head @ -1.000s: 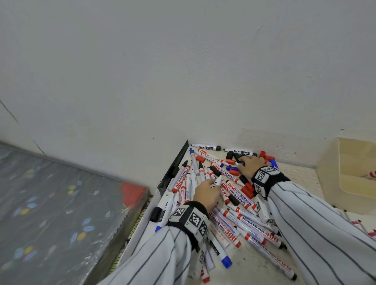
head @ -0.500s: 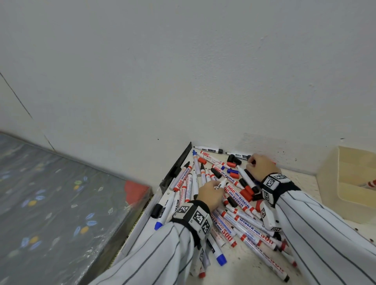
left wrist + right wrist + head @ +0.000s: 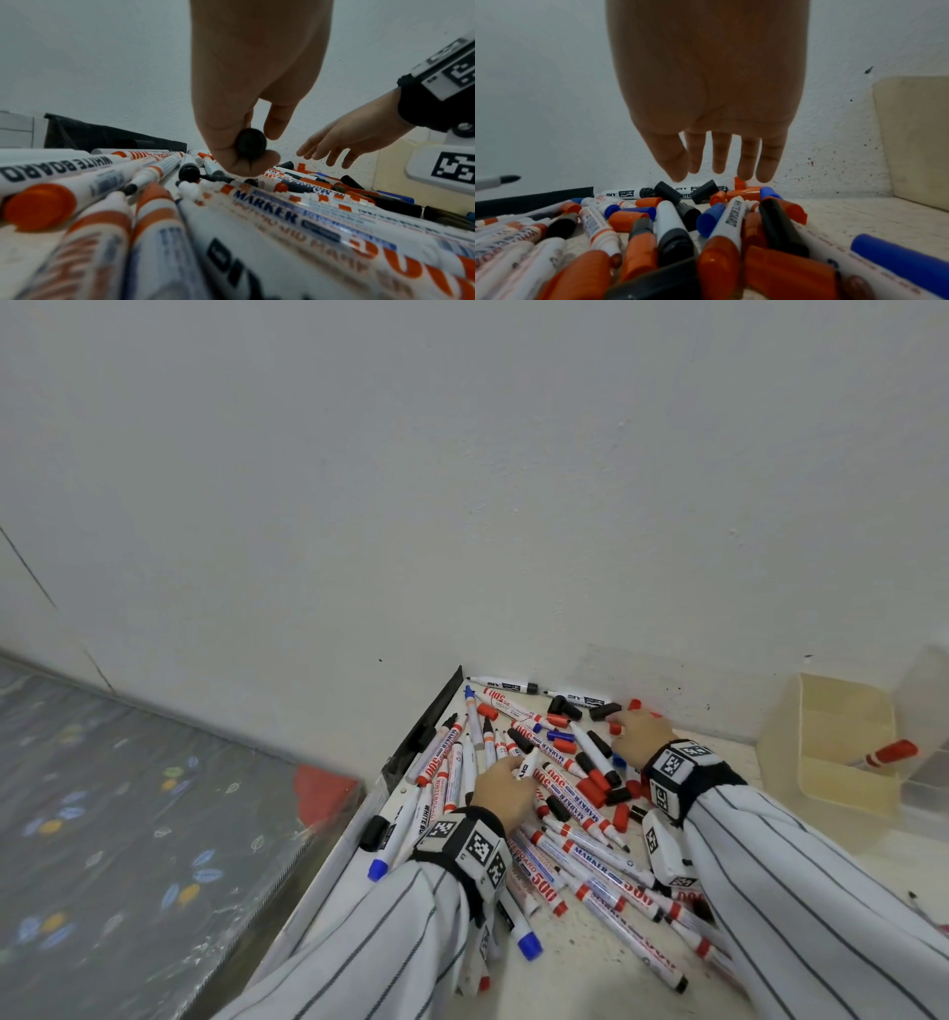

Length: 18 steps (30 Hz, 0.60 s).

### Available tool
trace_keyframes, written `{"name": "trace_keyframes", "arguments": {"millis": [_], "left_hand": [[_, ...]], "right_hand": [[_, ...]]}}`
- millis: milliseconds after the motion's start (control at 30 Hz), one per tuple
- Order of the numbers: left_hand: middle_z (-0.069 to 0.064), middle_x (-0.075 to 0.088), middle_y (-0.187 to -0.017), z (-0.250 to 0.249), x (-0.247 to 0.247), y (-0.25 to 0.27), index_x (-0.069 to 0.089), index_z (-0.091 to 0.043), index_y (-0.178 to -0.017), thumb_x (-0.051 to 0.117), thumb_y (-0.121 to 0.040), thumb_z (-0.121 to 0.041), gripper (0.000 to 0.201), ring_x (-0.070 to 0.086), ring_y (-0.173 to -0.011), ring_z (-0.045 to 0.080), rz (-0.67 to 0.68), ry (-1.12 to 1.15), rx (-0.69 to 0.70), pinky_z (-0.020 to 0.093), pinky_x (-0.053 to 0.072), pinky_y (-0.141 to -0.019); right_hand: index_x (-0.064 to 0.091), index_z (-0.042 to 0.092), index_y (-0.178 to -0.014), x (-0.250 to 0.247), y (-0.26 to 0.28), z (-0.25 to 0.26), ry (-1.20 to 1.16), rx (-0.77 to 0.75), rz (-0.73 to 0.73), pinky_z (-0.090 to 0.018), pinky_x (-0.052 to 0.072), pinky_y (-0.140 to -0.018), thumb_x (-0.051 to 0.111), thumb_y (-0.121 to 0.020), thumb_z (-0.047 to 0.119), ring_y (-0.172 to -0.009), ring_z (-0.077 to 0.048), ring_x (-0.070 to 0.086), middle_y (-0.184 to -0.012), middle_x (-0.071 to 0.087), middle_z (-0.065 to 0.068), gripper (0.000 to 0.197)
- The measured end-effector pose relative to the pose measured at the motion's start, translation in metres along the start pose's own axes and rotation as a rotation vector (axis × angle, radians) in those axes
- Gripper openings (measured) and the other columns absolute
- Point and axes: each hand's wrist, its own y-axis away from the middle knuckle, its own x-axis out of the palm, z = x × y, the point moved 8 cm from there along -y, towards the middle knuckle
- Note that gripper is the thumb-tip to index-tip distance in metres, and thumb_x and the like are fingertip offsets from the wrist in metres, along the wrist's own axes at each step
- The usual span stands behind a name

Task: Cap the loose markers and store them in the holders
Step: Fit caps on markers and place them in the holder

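A heap of whiteboard markers (image 3: 570, 819) and loose caps covers the table corner by the wall. My left hand (image 3: 513, 765) pinches one white marker (image 3: 528, 761) with a bare black tip. The marker's round black end (image 3: 250, 145) shows between thumb and fingers in the left wrist view. My right hand (image 3: 619, 724) hovers with straight fingers (image 3: 718, 160) just above loose black caps (image 3: 704, 190) and red caps (image 3: 741, 190) next to the wall, holding nothing. A yellow holder (image 3: 842, 711) at the right contains one red-capped marker (image 3: 888, 755).
A clear plastic holder (image 3: 924, 706) stands beside the yellow one at the far right. A black strip (image 3: 426, 721) edges the table's left side. Lower left lies a patterned grey mattress (image 3: 128, 814). The wall closes off the back.
The left hand keeps its hold on the same marker. The right hand has stayed over the caps by the wall, shifting only slightly. The head view has tilted a little.
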Motion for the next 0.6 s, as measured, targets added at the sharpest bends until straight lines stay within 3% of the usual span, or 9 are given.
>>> {"name": "trace_keyframes", "arguments": {"millis": [100, 200, 267, 400, 500, 600], "left_hand": [[0.009, 0.059, -0.117, -0.001, 0.002, -0.008, 0.038, -0.014, -0.14, 0.043, -0.095, -0.013, 0.045, 0.051, -0.061, 0.009, 0.01, 0.011, -0.001, 0.017, 0.041, -0.05], [0.009, 0.061, -0.118, -0.006, 0.003, -0.017, 0.04, -0.013, -0.139, 0.044, -0.094, -0.014, 0.045, 0.055, -0.07, 0.012, 0.016, 0.009, 0.015, 0.023, 0.047, -0.063], [0.007, 0.06, -0.118, -0.011, 0.003, -0.023, 0.042, -0.013, -0.137, 0.045, -0.094, -0.014, 0.043, 0.056, -0.073, 0.009, 0.019, -0.005, 0.03, 0.02, 0.047, -0.065], [0.007, 0.06, -0.112, -0.014, 0.005, -0.036, 0.04, -0.014, -0.138, 0.044, -0.095, -0.014, 0.043, 0.046, -0.057, 0.004, 0.037, -0.012, 0.039, 0.014, 0.038, -0.05], [0.002, 0.057, -0.104, -0.012, 0.005, -0.039, 0.04, -0.014, -0.138, 0.045, -0.095, -0.013, 0.044, 0.049, -0.06, 0.007, 0.032, -0.022, 0.032, 0.018, 0.043, -0.054], [0.005, 0.057, -0.119, -0.011, 0.006, -0.039, 0.04, -0.014, -0.138, 0.045, -0.095, -0.015, 0.043, 0.055, -0.071, 0.009, 0.036, -0.052, 0.031, 0.022, 0.049, -0.065]], "right_hand": [[0.042, 0.022, -0.136, 0.007, -0.012, 0.003, 0.003, -0.019, 0.02, -0.041, 0.035, -0.106, 0.048, -0.087, 0.014, -0.124, -0.028, 0.041, -0.142, 0.04, -0.008, 0.05], [0.035, 0.026, -0.139, 0.012, -0.025, 0.005, 0.06, -0.019, 0.035, -0.044, 0.025, -0.111, 0.044, -0.089, 0.016, -0.133, -0.033, 0.028, -0.15, 0.027, -0.005, 0.052], [0.032, 0.026, -0.141, 0.013, -0.034, 0.004, 0.081, 0.009, 0.03, -0.046, 0.025, -0.111, 0.041, -0.091, 0.015, -0.134, -0.034, 0.024, -0.152, 0.023, -0.003, 0.052], [0.031, 0.029, -0.141, 0.018, -0.043, 0.003, 0.162, 0.035, 0.05, -0.048, 0.029, -0.108, 0.041, -0.092, 0.016, -0.13, -0.036, 0.027, -0.145, 0.031, -0.008, 0.052], [0.039, 0.034, -0.136, 0.02, -0.047, 0.003, 0.163, 0.034, 0.049, -0.047, 0.034, -0.104, 0.043, -0.092, 0.017, -0.125, -0.034, 0.033, -0.137, 0.039, -0.01, 0.047], [0.045, 0.035, -0.127, 0.017, -0.047, 0.006, 0.146, -0.005, 0.024, -0.045, 0.036, -0.101, 0.045, -0.091, 0.02, -0.116, -0.029, 0.039, -0.13, 0.046, -0.004, 0.039]]}}
